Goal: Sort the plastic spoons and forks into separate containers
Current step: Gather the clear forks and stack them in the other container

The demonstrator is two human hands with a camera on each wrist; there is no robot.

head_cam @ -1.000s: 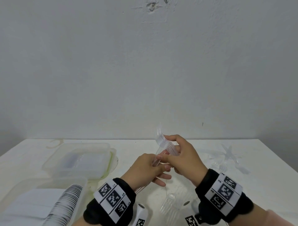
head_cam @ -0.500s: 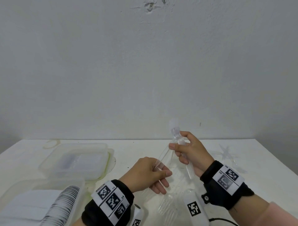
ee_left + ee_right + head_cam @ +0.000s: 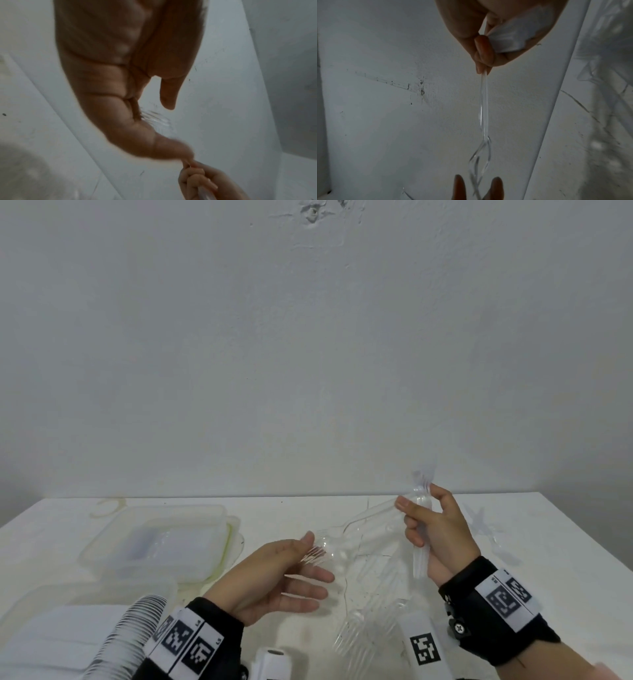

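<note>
A bundle of clear forks (image 3: 420, 546) is gripped in the curled fingers of the right hand (image 3: 435, 534), one clear fork (image 3: 359, 525) is pinched by its handle end between that thumb and forefinger above the table (image 3: 284, 511), and its tines are met by the straight, spread fingers of the left hand (image 3: 274, 580).

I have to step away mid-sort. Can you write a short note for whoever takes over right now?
Right hand: grips a bundle of clear forks and pinches one single fork by its handle.
Left hand: fingers straight, at that fork's tines, not gripping.
Done: a row of stacked spoons sits in the near-left container.
Left: the rear container looks unfilled; loose forks lie near the wrists and more cutlery at the far right.
</note>
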